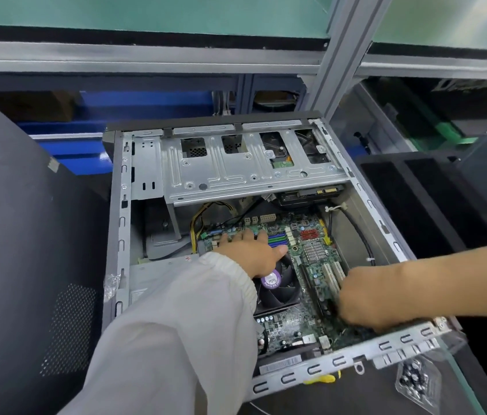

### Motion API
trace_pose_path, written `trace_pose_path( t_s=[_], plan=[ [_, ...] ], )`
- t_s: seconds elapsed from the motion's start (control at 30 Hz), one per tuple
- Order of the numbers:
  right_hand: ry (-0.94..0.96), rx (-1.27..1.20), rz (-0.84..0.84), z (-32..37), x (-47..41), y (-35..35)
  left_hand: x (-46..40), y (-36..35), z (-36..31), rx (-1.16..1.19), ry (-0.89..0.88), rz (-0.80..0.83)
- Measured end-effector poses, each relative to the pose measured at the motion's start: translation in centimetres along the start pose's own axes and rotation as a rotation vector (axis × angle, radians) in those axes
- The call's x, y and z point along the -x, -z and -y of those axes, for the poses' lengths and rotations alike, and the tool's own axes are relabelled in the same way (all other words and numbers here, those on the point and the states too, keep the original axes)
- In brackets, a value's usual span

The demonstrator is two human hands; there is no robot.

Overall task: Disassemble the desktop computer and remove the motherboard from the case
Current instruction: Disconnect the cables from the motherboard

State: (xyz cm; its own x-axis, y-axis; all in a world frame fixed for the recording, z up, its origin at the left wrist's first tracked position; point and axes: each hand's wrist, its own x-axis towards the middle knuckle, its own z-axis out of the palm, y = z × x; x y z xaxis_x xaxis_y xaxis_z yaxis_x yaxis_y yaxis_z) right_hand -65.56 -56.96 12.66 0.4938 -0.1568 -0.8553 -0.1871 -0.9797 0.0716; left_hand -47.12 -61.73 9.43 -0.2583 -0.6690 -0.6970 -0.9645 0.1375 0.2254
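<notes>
The open desktop case (118, 235) lies flat with its side off. Inside lies the green motherboard (311, 253), with a black CPU fan (278, 290) carrying a purple label. My left hand (251, 253) lies on the board above the fan, fingers spread straight over the memory slots. My right hand (365, 298) reaches in from the right to the board's near right edge by the white expansion slots (335, 272). Its fingers curl down onto the board; I cannot see whether they grip it.
A silver drive cage (236, 172) spans the far end of the case, with a drive beneath its right side. A black side panel (26, 235) leans at the left. A clear bag of screws (416, 381) lies at the near right. Black foam (401, 205) sits to the right.
</notes>
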Motion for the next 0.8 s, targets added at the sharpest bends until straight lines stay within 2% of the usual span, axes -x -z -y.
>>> trace_pose_path(
  t_s=[0.17, 0.3, 0.37, 0.47, 0.53, 0.63, 0.7, 0.8],
  plan=[
    [-0.189, -0.193, -0.111, 0.1, 0.3, 1.9, 0.0, -0.1, 0.0, -0.016, -0.006, 0.006],
    [-0.227, -0.187, -0.085, -0.2, 0.2, 3.4, 0.4, 0.1, -0.1, -0.027, -0.011, 0.000],
    [-0.284, -0.144, -0.193, -1.3, 0.6, 4.3, 1.2, 0.7, -0.5, -0.044, -0.017, 0.002],
    [-0.381, -0.187, -0.455, -3.1, 0.9, 5.5, 3.1, 3.0, -0.6, -0.124, -0.084, -0.060],
    [-0.376, -0.315, -0.578, -3.7, 0.5, 5.5, 4.7, 5.3, 0.4, -0.195, -0.152, -0.111],
    [-0.350, -0.353, -0.611, -3.4, -1.1, 4.9, 6.4, 7.5, 3.0, -0.231, -0.209, -0.080],
    [-0.344, -0.307, -0.662, -3.0, -2.6, 4.2, 6.6, 7.6, 4.5, -0.244, -0.182, -0.039],
    [-0.298, -0.379, -0.716, -2.9, -4.0, 3.3, 5.6, 6.9, 5.5, -0.242, -0.119, 0.066]
  ],
)
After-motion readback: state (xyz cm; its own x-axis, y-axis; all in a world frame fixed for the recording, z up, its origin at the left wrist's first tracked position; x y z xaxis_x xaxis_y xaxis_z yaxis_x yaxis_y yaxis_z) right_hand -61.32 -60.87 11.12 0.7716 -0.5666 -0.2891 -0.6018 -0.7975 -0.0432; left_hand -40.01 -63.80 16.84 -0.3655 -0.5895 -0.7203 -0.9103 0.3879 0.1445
